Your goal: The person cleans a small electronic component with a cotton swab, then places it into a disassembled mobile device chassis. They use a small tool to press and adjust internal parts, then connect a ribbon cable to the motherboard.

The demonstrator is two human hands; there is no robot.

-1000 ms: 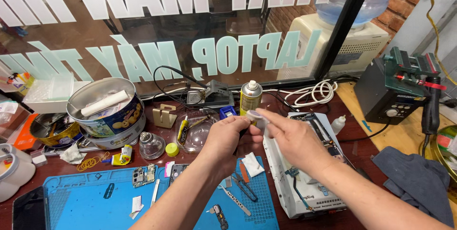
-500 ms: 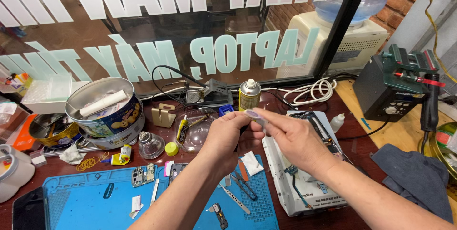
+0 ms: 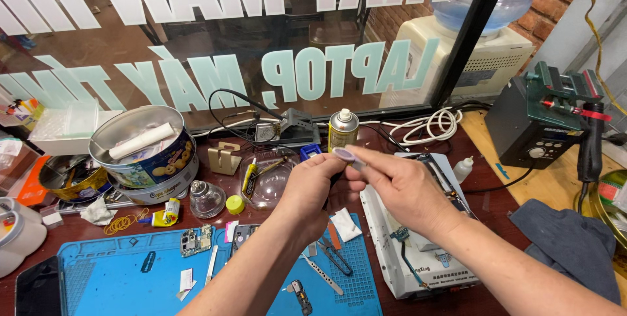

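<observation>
A person's 2 hands meet above a cluttered counter (image 3: 503, 198), holding a small, thin, purplish-grey strip (image 3: 346, 155) between them. The strip is raised in the air in front of a spray can (image 3: 342, 129), above the top edge of a blue mat (image 3: 117, 283). Its long axis runs roughly level, left to right, tilting slightly down toward the right; what kind of part it is cannot be told.

The left hand (image 3: 312, 188) grips the strip's left end, its fingers (image 3: 326, 162) curled and pressed together on it. The right hand (image 3: 408, 192) takes the right end, thumb and forefinger closed in a pinch, the other fingers folded loosely behind. The 2 hands touch at the fingertips.

Below the right hand lies a white heating pad (image 3: 418, 250) with an opened phone on it. Tweezers (image 3: 321, 275), a small circuit board (image 3: 196, 241) and scraps of white paper lie on the mat under the left forearm. To the left stand a round biscuit tin (image 3: 147, 152) with a white roll inside, a small glass dome (image 3: 207, 199) and a yellow cap (image 3: 235, 204). A dark rework station (image 3: 539, 126) sits at the right, a grey cloth (image 3: 568, 241) in front of it, and a coiled white cable (image 3: 434, 123) near the window.
</observation>
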